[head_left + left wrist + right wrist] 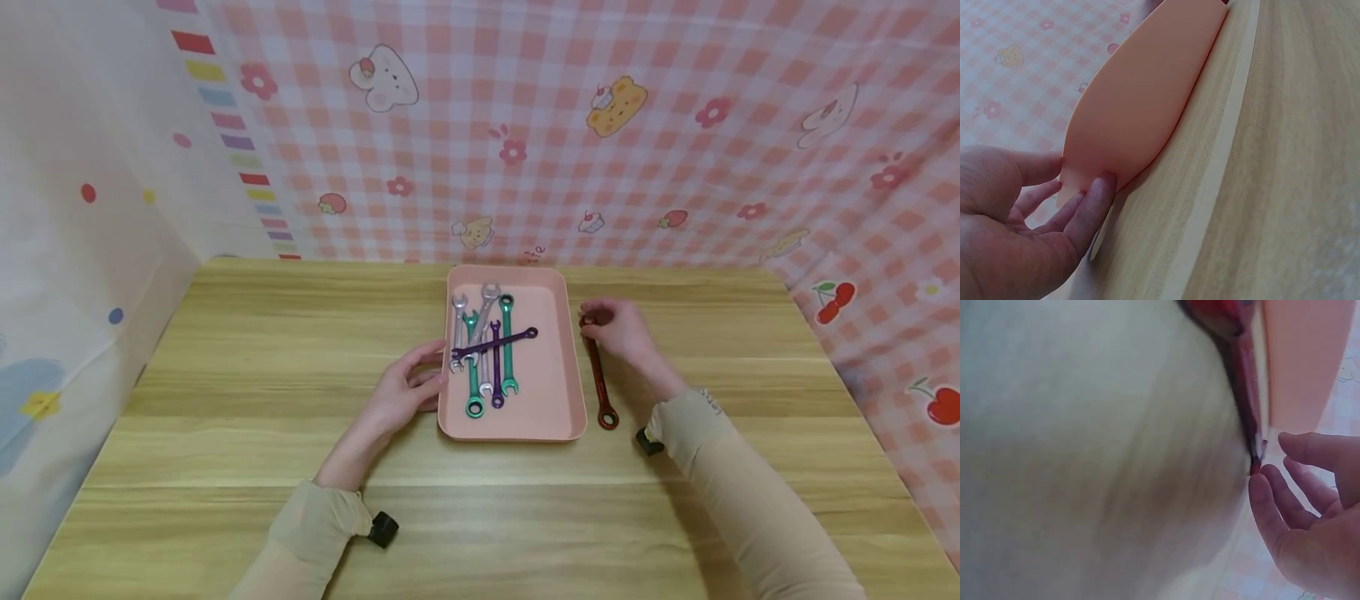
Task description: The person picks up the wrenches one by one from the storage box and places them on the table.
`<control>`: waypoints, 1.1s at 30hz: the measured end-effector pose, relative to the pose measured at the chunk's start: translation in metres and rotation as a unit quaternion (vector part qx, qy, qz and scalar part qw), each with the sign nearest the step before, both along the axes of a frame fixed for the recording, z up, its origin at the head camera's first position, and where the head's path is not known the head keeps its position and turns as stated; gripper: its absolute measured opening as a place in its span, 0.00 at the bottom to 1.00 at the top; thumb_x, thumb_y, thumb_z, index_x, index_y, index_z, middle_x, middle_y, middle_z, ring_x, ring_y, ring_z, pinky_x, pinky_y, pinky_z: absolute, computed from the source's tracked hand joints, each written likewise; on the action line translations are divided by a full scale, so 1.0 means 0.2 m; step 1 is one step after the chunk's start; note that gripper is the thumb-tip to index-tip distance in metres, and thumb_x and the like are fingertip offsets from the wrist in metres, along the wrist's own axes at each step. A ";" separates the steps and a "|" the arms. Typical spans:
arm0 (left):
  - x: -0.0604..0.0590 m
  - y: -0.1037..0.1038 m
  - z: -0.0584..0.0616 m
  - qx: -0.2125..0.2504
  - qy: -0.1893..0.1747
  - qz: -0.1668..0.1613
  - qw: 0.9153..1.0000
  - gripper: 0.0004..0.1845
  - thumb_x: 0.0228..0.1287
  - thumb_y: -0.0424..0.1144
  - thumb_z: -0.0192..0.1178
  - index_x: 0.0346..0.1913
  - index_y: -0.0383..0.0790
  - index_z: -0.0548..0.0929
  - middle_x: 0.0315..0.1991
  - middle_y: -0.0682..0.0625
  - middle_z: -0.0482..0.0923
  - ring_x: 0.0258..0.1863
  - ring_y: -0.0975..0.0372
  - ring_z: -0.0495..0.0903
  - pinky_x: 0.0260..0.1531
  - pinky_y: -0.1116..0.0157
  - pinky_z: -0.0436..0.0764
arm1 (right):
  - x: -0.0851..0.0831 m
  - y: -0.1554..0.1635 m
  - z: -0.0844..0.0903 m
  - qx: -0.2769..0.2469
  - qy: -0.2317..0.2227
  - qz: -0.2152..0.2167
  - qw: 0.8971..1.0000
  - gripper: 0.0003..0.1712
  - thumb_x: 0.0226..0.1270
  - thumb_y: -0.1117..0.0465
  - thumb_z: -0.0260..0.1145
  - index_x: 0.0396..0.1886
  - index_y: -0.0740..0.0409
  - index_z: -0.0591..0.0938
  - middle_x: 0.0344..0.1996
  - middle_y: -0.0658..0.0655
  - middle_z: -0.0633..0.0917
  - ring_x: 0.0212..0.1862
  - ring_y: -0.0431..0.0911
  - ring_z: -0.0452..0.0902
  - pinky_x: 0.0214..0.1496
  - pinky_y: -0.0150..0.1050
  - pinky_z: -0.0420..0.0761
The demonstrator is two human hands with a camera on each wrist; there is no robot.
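A red combination wrench (pixel 599 375) lies on the table just right of a pink tray (pixel 551 422). My right hand (pixel 624 333) is at the wrench's far end. In the right wrist view, fingertips (pixel 1260 487) touch the tip of the red wrench (pixel 1245 381), and the thumb stands apart from it. With relaxed fingers, my left hand (pixel 397 392) touches the outside of the tray's left wall (pixel 1129 106). Inside the tray lie several wrenches: silver ones, two green ones, and two purple ones. One purple wrench (pixel 495 342) rests crosswise over the others.
The wooden table (pixel 247 400) extends around the tray on all sides. Behind it hangs a pink checked cloth (pixel 465 133) with cartoon prints. A white cloth (pixel 67 250) hangs at the left, and more checked cloth hangs at the right.
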State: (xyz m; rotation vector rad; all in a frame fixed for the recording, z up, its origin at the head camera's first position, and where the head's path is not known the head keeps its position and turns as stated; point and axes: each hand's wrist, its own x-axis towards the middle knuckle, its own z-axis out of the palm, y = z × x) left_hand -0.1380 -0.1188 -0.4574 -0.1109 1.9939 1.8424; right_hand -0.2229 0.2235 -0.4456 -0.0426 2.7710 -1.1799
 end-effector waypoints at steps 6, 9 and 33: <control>0.00 0.01 0.00 -0.002 0.004 -0.001 1.000 0.33 0.77 0.30 0.56 0.81 0.45 0.64 0.77 0.37 0.66 0.73 0.42 0.74 0.59 0.58 0.91 | 0.00 -0.01 0.07 0.006 -0.001 0.005 1.000 0.22 0.74 0.64 0.66 0.63 0.69 0.81 0.62 0.72 0.85 0.65 0.65 0.81 0.69 0.57 0.84; 0.00 0.00 0.00 -0.002 0.004 -0.001 1.000 0.33 0.77 0.29 0.56 0.81 0.45 0.64 0.78 0.37 0.66 0.73 0.41 0.74 0.59 0.57 0.91 | 0.00 -0.05 0.12 0.019 -0.001 0.017 1.000 0.23 0.74 0.60 0.67 0.65 0.65 0.82 0.63 0.69 0.85 0.66 0.63 0.79 0.68 0.58 0.84; 0.00 0.00 0.01 0.004 0.001 -0.002 1.000 0.33 0.77 0.29 0.56 0.81 0.45 0.64 0.78 0.37 0.66 0.73 0.41 0.74 0.60 0.57 0.90 | -0.01 -0.50 0.30 -0.017 0.044 0.178 0.983 0.21 0.68 0.69 0.72 0.60 0.64 0.85 0.57 0.67 0.88 0.58 0.62 0.85 0.63 0.54 0.89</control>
